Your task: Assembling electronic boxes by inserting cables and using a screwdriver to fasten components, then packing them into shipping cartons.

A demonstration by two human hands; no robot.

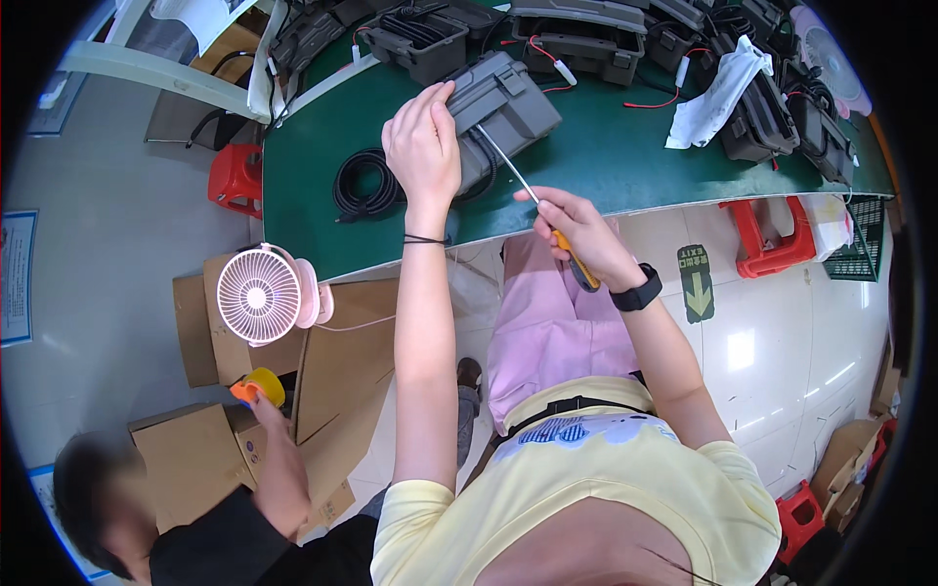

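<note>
Toward the front edge of the green table lies a grey plastic box (523, 103) with latches, set at a slant. My left hand (426, 146) grips its left end, fingers close together; the fingertips' far side is partly hidden. In my right hand (584, 234) is a screwdriver (576, 262) with a yellow and black handle. Its long metal shaft points up and left, and the tip meets the near side of the box by the latch. What the tip touches is too small to make out. A coiled black cable (344, 188) lies left of the box, beside my left wrist.
More grey boxes (625, 59) with black cables and red-and-white leads line the green table's (303, 210) back. A white cloth (718, 103) drapes over one at right. A pink fan (256, 296) stands at the table's left corner. Below left, another person holds a tape dispenser (259, 388) over cardboard boxes (186, 459).
</note>
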